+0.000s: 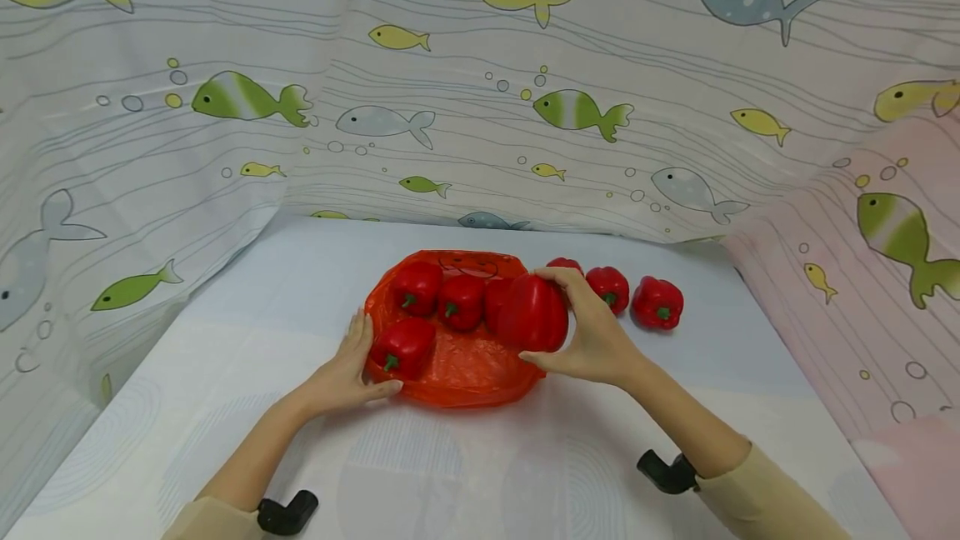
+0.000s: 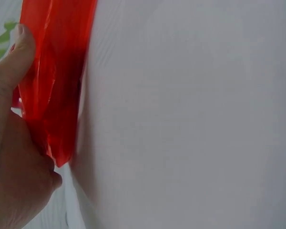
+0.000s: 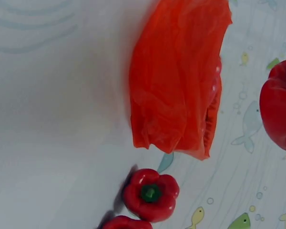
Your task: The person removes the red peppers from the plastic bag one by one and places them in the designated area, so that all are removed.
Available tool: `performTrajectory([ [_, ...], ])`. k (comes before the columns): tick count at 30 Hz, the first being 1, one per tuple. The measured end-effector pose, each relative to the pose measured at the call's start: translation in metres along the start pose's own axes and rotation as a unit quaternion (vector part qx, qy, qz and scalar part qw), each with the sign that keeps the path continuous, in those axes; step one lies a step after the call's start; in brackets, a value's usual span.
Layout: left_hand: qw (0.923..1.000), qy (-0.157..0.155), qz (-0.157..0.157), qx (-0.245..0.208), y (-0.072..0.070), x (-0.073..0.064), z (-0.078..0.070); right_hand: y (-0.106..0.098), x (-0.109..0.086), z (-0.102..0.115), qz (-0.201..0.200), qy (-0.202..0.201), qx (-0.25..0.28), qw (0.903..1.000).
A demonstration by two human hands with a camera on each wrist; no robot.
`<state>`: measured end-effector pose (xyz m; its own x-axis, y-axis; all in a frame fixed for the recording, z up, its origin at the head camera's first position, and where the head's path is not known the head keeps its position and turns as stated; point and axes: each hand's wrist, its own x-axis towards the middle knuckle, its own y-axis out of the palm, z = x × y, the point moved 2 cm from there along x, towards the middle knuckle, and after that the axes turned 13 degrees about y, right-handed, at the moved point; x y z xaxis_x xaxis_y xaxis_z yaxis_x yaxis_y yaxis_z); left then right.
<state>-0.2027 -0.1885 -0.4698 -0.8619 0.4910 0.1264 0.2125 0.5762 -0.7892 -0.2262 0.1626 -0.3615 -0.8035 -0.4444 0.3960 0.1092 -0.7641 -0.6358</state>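
My right hand (image 1: 596,336) grips a red bell pepper (image 1: 536,313) between thumb and fingers over the right side of an orange-red plastic bag (image 1: 465,369). In the right wrist view this pepper (image 3: 279,109) shows raised at the right edge, apart from the bag (image 3: 167,86). Against the bag's left side rests my left hand (image 1: 341,369), thumb at the front rim and fingers fairly straight along the side. The left wrist view shows its thumb (image 2: 19,57) against the bag wall. Several red peppers (image 1: 405,347) lie inside the bag, one partly hidden by the held one.
Three more red peppers stand in a row right of the bag: one (image 1: 564,263) partly behind my right hand, one in the middle (image 1: 607,288) and one at the right end (image 1: 657,304). A white patterned cloth (image 1: 487,473) covers the table. Fish-print curtains (image 1: 450,107) enclose the back and sides.
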Motion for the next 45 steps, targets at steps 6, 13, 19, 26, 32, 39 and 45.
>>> performTrajectory([
  [6, 1.0, 0.0, 0.0, 0.002, 0.0, 0.0, 0.0, -0.013, -0.004, 0.019, -0.01, 0.009, -0.005, 0.9999],
  [13, 1.0, -0.001, 0.0, -0.005, 0.001, -0.001, 0.001, -0.027, -0.009, 0.038, -0.029, 0.002, -0.022, 0.9993],
  [19, 1.0, -0.001, -0.001, -0.003, 0.001, -0.001, 0.001, -0.034, -0.012, 0.037, -0.044, -0.004, -0.031, 0.9985],
  [26, 1.0, 0.002, -0.002, -0.004, 0.001, -0.001, 0.0, -0.043, -0.015, 0.035, -0.067, -0.004, -0.052, 0.9964],
  [32, 1.0, 0.001, 0.0, -0.004, 0.0, -0.001, 0.0, -0.051, -0.018, 0.033, -0.085, -0.003, -0.068, 0.994],
  [39, 1.0, 0.002, 0.001, -0.002, 0.001, 0.0, 0.001, -0.057, -0.021, 0.015, -0.107, -0.003, -0.071, 0.9917],
  [45, 1.0, 0.002, 0.0, 0.002, 0.001, 0.0, 0.001, -0.061, -0.024, -0.014, -0.113, -0.002, -0.082, 0.9903],
])
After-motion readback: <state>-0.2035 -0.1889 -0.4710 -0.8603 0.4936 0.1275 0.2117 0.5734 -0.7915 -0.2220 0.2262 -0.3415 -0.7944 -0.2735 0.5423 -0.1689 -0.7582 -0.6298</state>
